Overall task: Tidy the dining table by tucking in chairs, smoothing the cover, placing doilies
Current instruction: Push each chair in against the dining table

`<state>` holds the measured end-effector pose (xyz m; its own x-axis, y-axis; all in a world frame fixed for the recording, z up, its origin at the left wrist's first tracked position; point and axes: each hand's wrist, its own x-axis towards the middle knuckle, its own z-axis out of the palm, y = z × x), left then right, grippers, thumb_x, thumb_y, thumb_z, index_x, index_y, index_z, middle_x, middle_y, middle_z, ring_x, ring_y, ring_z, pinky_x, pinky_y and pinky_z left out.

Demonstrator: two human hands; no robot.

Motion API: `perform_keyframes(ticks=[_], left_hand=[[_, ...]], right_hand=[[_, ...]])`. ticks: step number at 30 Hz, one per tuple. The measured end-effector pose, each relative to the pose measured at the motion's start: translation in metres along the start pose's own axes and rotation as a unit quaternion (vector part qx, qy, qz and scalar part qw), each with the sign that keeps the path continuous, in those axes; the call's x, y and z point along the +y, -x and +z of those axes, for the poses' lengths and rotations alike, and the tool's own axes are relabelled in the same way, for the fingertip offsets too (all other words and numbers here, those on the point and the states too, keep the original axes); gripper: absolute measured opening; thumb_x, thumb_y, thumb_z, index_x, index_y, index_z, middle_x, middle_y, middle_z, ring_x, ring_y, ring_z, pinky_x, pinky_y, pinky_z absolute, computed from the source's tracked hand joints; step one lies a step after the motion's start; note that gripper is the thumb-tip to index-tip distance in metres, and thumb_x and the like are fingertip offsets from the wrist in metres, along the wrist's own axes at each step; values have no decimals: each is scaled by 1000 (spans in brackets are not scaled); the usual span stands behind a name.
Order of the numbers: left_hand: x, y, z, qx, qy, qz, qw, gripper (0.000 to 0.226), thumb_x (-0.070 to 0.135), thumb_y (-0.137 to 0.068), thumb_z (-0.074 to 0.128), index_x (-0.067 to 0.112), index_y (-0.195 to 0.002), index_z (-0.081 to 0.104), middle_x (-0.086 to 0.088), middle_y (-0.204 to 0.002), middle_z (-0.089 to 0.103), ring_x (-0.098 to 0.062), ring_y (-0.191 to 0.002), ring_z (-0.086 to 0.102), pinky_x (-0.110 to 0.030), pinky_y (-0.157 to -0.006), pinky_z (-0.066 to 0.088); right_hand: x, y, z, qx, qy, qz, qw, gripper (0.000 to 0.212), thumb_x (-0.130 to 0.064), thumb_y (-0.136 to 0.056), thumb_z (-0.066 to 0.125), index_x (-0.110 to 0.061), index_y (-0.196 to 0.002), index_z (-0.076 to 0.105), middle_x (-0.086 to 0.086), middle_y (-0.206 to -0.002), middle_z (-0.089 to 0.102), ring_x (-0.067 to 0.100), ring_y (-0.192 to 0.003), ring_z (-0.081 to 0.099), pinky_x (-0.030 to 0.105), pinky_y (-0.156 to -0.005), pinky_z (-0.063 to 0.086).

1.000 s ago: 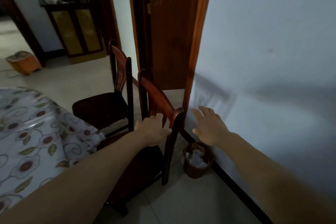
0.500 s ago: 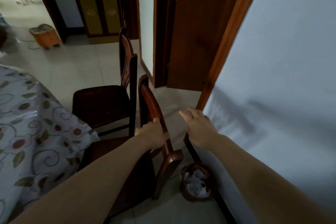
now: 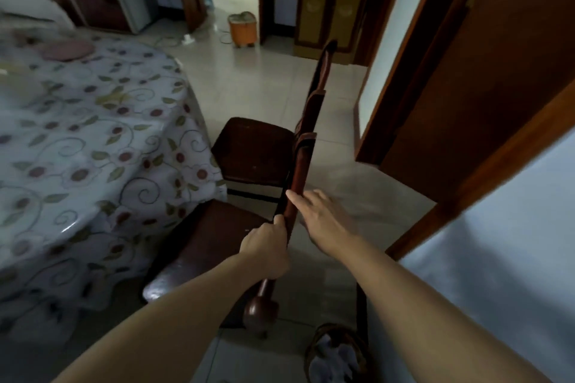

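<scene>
A: Entry, against half a second back: the view is now looking along the line of both chair backs, so the near dark reddish-brown wooden chair (image 3: 217, 246) is showing its top rail edge-on. The left hand (image 3: 267, 253) is staying clamped around that rail, fingers wrapped tight on the wood. The right hand (image 3: 323, 224), which was hovering apart from the chair, is now lying open and flat, fingers spread, its fingertips (image 3: 294, 197) touching the rail's far side. It is gripping nothing.

B: Clearances?

A: The near chair's seat is sitting just beside the hanging edge of the white cover printed with red flowers and green leaves (image 3: 93, 140); its front corner is appearing to slip under the drape. The second dark wooden chair (image 3: 258, 152) is standing just beyond, seat facing the table, a strip of floor showing between seat and cover. A small brown wicker waste basket holding crumpled white paper (image 3: 336, 354) is sitting just behind the near chair, near the pale blue wall (image 3: 497, 258).

B: Surface, room?

A: The cover is draping over the round table edge, glossy. A flat pink round piece (image 3: 67, 50) is lying at its far side, blurred. Pale floor tiles (image 3: 264, 84) are running open toward an orange bin (image 3: 242, 29) by a doorway.
</scene>
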<state>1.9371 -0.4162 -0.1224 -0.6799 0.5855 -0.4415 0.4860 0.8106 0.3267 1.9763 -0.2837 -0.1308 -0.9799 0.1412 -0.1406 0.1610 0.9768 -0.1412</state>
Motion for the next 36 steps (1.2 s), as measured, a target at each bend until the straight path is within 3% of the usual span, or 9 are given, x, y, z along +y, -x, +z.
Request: perform_keyframes(ticks=[6,12,17,22,26,30,31,33,36], left_hand=[[-23,7,-36,19,1,-54,998,47,19,-78,61,14,-119,38,-7,-104,62,-30,-98,62,-33,-68,43],[-89,9,-97,45,20,-136,990,51,20,-79,57,21,-127,41,-8,-117,58,-29,-106,58,-35,-73,44],[-143,-1,-126,118,21,-215,969,44,25,-75,63,25,-117,51,-5,-117,58,-29,-110,57,-36,-80,45],[-197,-12,-152,173,47,-286,941,41,25,-72,72,23,-110,58,-2,-102,60,-24,-102,61,-30,-69,41],[-230,-14,-165,205,68,-336,917,36,23,-71,74,23,-104,60,1,-83,52,-24,-93,62,-30,-65,42],[-250,-20,-172,229,64,-388,891,38,23,-68,78,22,-101,60,1,-79,49,-24,-90,63,-32,-64,43],[-254,-22,-174,235,62,-397,885,40,24,-67,79,22,-101,60,1,-81,51,-24,-89,63,-32,-64,43],[-262,-23,-177,248,61,-417,872,42,26,-65,81,22,-101,59,0,-87,58,-24,-89,63,-32,-63,43],[-274,-23,-186,266,68,-447,851,45,32,-60,83,25,-99,60,-1,-95,63,-24,-92,62,-32,-65,40]], right_hand=[[-18,-42,-2,46,3,-60,997,64,-16,-95,47,-21,-150,16,11,-133,44,28,-126,38,37,-96,38],[-72,-102,-19,73,-14,-141,987,69,-21,-94,48,-23,-151,9,17,-133,36,32,-116,41,38,-96,37],[-116,-158,-36,85,34,-175,980,76,-23,-92,52,-27,-150,3,21,-147,15,37,-136,20,44,-112,22],[-163,-215,-51,64,61,-240,967,76,-15,-90,54,-26,-149,5,13,-156,-5,33,-145,-5,48,-118,7],[-199,-252,-57,56,76,-290,952,70,-13,-88,55,-20,-145,15,6,-156,8,27,-146,-3,45,-118,1],[-225,-297,-71,40,97,-365,925,51,-6,-85,57,-15,-131,38,5,-141,38,25,-136,28,41,-118,10],[-230,-308,-76,30,98,-387,916,43,-5,-82,60,-15,-120,45,4,-131,47,25,-128,38,38,-115,18],[-241,-328,-86,5,105,-427,898,36,-11,-74,72,-18,-99,47,2,-111,56,24,-109,52,32,-94,36],[-261,-355,-95,-22,134,-489,862,50,-25,-62,84,-18,-98,49,-1,-102,58,23,-98,57,32,-67,35]])
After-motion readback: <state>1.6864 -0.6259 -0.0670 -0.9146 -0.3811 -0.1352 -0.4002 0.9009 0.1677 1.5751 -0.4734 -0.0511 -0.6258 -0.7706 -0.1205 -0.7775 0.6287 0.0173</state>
